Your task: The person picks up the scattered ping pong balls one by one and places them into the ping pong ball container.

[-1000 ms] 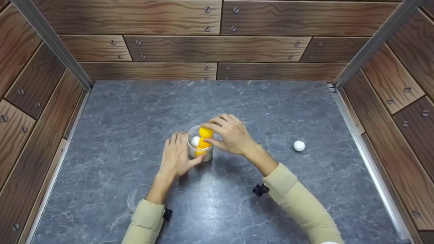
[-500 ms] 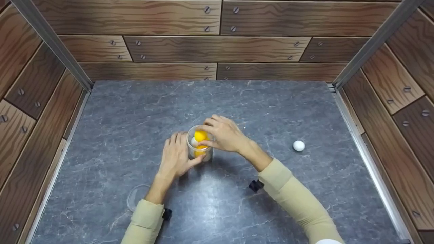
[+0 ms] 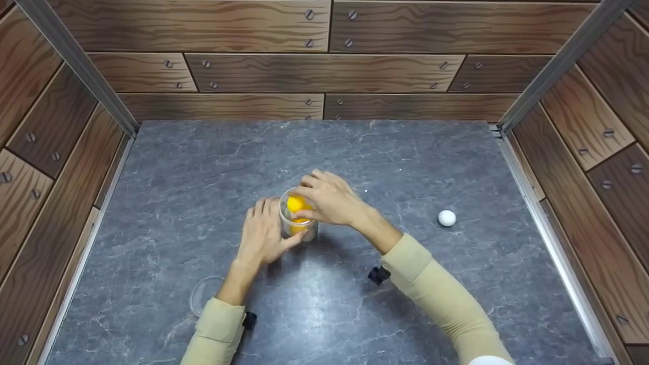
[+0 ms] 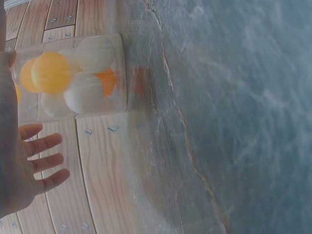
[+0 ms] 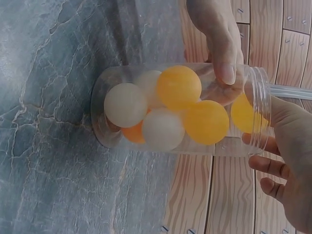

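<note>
A clear plastic jar (image 5: 146, 73) with a threaded mouth stands upright on the table, holding several orange and white ping-pong balls. My left hand (image 3: 263, 230) grips it on the left side, thumb across the front. In the left wrist view, this hand's fingers (image 4: 48, 161) extend beside the jar wall. My right hand (image 3: 329, 200) is over the jar's mouth, pinching an orange ping-pong ball (image 3: 296, 204) between thumb and fingers. The right wrist view shows that ball (image 5: 246, 114) just inside the rim, above the others. The right hand partly hides the jar's mouth.
A white ping-pong ball (image 3: 446, 218) lies by itself on the grey marbled table (image 3: 405, 152) at the right. A clear round lid (image 3: 192, 296) lies at the front left, partly under the left forearm. Wood-patterned walls (image 3: 253, 73) enclose the back and sides.
My right hand has moved a little left and lower over the mouth, carrying the orange ping-pong ball inside the rim. The left hand, the jar and the loose white ball have stayed put.
</note>
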### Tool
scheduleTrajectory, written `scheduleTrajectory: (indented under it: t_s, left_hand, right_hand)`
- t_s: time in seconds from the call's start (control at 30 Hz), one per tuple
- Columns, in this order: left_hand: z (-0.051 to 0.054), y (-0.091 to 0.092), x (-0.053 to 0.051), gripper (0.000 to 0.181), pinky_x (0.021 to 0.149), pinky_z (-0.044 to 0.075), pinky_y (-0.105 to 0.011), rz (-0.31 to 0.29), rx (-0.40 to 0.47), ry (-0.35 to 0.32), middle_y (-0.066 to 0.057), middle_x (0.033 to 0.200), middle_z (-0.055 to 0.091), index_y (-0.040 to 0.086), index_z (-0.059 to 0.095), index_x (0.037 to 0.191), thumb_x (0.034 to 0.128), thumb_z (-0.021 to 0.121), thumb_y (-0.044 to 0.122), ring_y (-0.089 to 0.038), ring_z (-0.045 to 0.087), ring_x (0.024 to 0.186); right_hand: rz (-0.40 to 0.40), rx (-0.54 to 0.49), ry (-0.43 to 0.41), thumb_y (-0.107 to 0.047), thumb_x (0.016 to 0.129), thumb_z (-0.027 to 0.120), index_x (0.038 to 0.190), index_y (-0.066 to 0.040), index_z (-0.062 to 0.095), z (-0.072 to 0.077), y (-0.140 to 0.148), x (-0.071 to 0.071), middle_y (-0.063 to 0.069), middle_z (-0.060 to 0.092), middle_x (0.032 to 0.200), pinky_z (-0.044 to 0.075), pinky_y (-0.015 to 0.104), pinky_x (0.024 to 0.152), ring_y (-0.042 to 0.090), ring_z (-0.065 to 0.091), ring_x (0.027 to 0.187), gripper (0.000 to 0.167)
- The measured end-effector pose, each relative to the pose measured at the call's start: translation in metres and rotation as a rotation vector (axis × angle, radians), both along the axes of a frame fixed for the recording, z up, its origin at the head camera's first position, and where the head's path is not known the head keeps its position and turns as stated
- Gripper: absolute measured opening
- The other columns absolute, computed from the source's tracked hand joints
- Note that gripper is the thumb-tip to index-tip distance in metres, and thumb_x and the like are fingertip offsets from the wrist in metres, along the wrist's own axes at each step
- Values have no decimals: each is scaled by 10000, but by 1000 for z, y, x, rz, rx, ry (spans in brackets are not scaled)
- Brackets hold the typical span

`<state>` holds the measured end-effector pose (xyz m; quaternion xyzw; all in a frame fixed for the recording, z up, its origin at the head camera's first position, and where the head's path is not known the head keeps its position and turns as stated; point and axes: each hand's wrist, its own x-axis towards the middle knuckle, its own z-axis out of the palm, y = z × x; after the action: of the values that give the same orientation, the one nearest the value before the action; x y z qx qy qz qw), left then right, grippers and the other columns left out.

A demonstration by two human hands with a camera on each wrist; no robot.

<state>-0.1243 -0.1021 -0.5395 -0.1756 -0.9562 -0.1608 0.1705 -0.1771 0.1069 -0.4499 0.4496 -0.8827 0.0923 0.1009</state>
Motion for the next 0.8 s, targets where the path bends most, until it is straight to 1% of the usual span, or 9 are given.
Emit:
scheduleTrajectory:
  t_s: [0.1, 0.27, 0.43, 0.7, 0.8]
  left_hand:
    - [1, 0, 0, 923, 955, 540, -524, 2, -14, -13, -188, 1283, 648, 6, 538, 1377, 851, 597, 762, -385, 612, 1222]
    - [3, 0, 0, 965, 989, 533, -540, 7, -39, -42, -193, 1328, 639, -8, 518, 1404, 857, 570, 786, -397, 602, 1271]
    - [3, 0, 0, 959, 992, 532, -545, 7, -36, -50, -195, 1328, 635, -11, 519, 1398, 862, 576, 783, -397, 597, 1274]
    - [2, 0, 1, 927, 954, 547, -528, 4, -36, -16, -187, 1283, 653, -2, 544, 1350, 850, 585, 778, -384, 619, 1216]
    - [3, 0, 0, 936, 966, 544, -535, 6, -37, -25, -192, 1296, 649, -7, 539, 1361, 852, 581, 778, -386, 615, 1226]
  right_hand:
    - [-4, 13, 13, -516, 932, 741, 1282, -197, 743, 0, 0, 0, 11, 710, 1081, 504, 337, 807, 216, 591, 943, 474]
    - [-7, 11, 7, -501, 955, 722, 1296, -201, 738, -2, 0, 0, 7, 714, 1095, 507, 340, 803, 215, 595, 946, 454]
    - [-10, 8, 6, -499, 967, 709, 1297, -202, 736, -3, 0, 0, 6, 717, 1105, 508, 343, 809, 216, 598, 960, 445]
    - [15, 6, 76, -500, 973, 696, 1288, -210, 735, -4, 1, 0, 1, 728, 1093, 534, 340, 827, 216, 629, 960, 429]
    - [29, 8, 86, -500, 979, 686, 1298, -207, 728, -3, 1, 0, 3, 733, 1112, 545, 344, 849, 217, 645, 988, 434]
